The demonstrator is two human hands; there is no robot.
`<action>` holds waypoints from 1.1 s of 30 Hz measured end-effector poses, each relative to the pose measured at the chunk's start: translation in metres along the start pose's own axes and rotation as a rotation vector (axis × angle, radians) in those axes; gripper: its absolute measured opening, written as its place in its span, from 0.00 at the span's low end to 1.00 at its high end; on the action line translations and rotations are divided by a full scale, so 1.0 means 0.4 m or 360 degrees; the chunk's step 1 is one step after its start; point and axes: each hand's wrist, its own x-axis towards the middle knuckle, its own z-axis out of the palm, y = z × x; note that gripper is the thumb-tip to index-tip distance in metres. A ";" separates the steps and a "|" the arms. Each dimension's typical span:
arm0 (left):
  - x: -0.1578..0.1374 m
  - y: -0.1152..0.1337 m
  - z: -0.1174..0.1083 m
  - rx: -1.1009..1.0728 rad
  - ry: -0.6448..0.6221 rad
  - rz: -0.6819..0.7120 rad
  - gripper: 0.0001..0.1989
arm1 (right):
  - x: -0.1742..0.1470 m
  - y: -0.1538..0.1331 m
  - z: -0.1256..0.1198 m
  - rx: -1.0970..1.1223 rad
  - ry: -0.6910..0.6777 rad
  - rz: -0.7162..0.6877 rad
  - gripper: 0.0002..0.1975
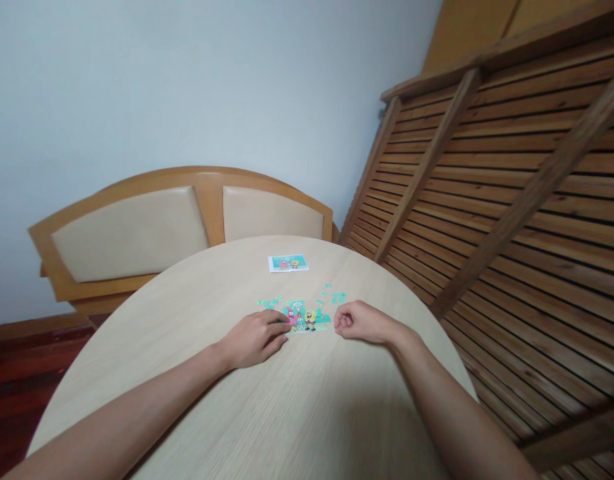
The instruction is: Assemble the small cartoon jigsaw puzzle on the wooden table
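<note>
A partly assembled jigsaw puzzle [301, 321] lies on the round table, showing pink and yellow cartoon figures on turquoise. My left hand [255, 337] rests palm down at its left side, fingers stretched out, with the fingertips at the puzzle's left edge. Just off the right edge, my right hand [359, 321] is curled closed, resting on the table. Whatever its fingers may hold is hidden. Loose turquoise puzzle pieces [339, 297] are scattered beyond the right hand, and more puzzle pieces [271, 302] lie beyond the left.
Farther back on the pale round table [227, 407] lies a reference picture [289, 263] with the same cartoon figures. A padded wooden headboard [131, 230] stands behind the table. On the right, a slatted wooden frame [491, 193] leans close to the table's edge.
</note>
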 end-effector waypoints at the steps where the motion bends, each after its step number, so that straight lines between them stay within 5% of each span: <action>1: 0.000 0.000 0.000 -0.0001 -0.0001 0.0002 0.15 | 0.000 0.000 0.000 -0.0006 0.0027 -0.0003 0.08; 9: -0.004 0.001 -0.002 0.0001 0.0002 0.0010 0.15 | -0.004 0.001 -0.012 -0.0201 0.0173 0.0004 0.13; 19: -0.005 -0.004 0.002 -0.0013 0.0032 0.0015 0.15 | -0.011 -0.024 -0.014 -0.0008 -0.0023 0.0090 0.07; 33: -0.003 -0.003 0.001 -0.0040 0.0049 0.0019 0.15 | -0.001 0.008 -0.001 -0.0031 0.0044 0.0043 0.10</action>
